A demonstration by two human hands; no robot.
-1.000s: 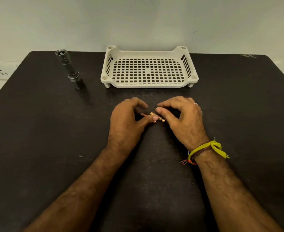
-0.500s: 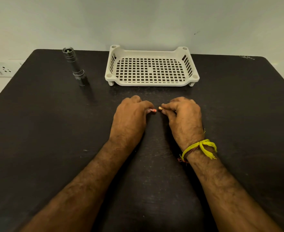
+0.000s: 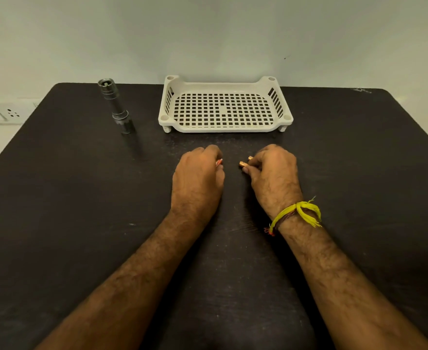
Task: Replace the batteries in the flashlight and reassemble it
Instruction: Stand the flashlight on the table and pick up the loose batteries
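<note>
A silver flashlight [image 3: 115, 107] stands upright at the back left of the dark table [image 3: 69, 210], its upper end open. My left hand [image 3: 197, 178] is curled round a battery; only its red-and-white tip [image 3: 219, 162] shows past the fingers. My right hand [image 3: 273, 175] holds copper-coloured batteries, with two round ends [image 3: 243, 163] peeking out to its left. Both hands rest on the table in front of the tray, a small gap apart. How many batteries each hand holds is hidden.
A white perforated plastic tray [image 3: 163, 117] sits at the back centre, nothing in it. A white socket strip [image 3: 3, 113] lies on the wall ledge beyond the table's left edge. A yellow thread band [image 3: 298, 210] circles my right wrist.
My hands were together over the batteries a second ago; they have drawn apart, each taking batteries with it. The flashlight and tray stay put.
</note>
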